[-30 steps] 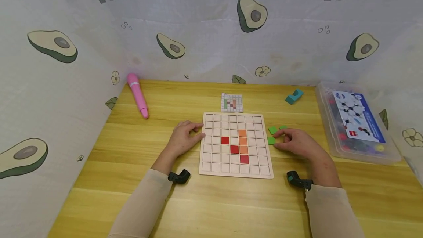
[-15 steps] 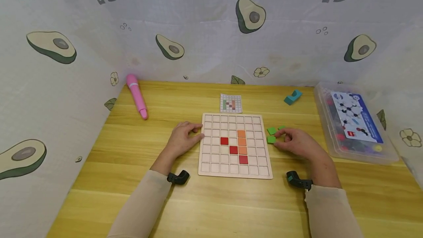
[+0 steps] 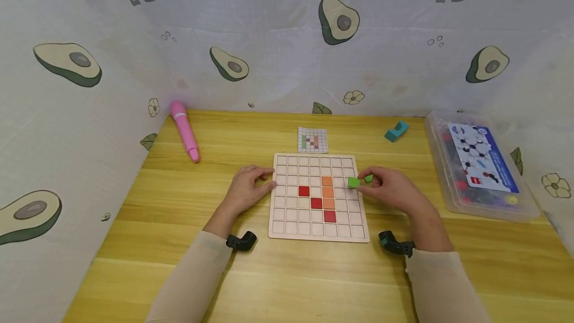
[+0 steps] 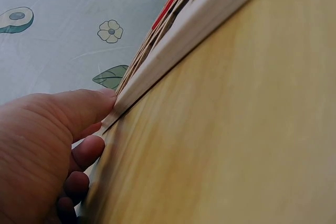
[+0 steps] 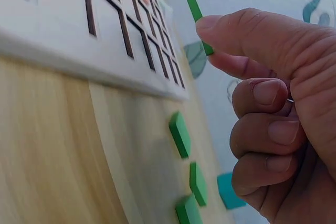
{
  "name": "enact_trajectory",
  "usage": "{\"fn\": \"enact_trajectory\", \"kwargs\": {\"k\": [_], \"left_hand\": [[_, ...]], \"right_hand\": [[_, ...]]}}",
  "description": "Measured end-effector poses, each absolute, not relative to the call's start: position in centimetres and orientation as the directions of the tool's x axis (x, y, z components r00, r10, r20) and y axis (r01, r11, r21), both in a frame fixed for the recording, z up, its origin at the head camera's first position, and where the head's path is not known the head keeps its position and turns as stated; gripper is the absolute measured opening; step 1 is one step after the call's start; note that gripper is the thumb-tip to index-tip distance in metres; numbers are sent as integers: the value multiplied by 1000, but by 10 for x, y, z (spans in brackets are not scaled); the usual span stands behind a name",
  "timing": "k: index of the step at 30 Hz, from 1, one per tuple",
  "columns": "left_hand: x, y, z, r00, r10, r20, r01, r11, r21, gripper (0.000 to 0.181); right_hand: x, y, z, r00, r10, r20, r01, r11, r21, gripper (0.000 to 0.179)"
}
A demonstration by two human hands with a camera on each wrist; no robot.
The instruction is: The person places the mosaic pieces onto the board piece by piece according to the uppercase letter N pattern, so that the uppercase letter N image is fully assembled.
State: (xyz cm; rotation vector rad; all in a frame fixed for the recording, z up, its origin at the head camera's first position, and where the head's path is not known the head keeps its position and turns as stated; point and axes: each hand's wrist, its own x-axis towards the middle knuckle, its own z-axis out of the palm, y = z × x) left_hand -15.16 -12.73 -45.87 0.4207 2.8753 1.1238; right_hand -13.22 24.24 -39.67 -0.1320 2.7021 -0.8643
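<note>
A square wooden grid board point(image 3: 287, 227) lies on the table, with red tiles point(image 3: 316, 203) and orange tiles point(image 3: 328, 192) set in its cells. My left hand point(image 3: 245, 189) rests at the board's left edge, thumb and index fingertips touching its side; the left wrist view shows the thumb point(image 4: 86, 109) against that side. Above the board's right edge, my right hand point(image 3: 389, 188) pinches a green square tile point(image 3: 353, 182) between thumb and index finger. Several more green tiles point(image 5: 180, 135) lie on the table just right of the board, mostly hidden by this hand in the head view.
Behind the board lies a small printed grid card point(image 3: 312, 140). A pink toy microphone point(image 3: 186, 131) is at the back left. A teal block point(image 3: 396, 131) and a clear plastic box point(image 3: 482, 163) of coloured parts stand at the back right, before a patterned cloth wall point(image 3: 278, 29).
My right hand has picked up a green tile from beside the board and moved left with it, over the board's right edge. The left hand has stayed in place.
</note>
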Motion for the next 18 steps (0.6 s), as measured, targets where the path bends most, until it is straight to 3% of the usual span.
{"fn": "enact_trajectory", "kwargs": {"k": [18], "left_hand": [[-152, -128, -458, -964, 256, 72, 238, 706, 667, 38]], "right_hand": [[-138, 188, -405, -933, -277, -231, -87, 795, -601, 27]]}}
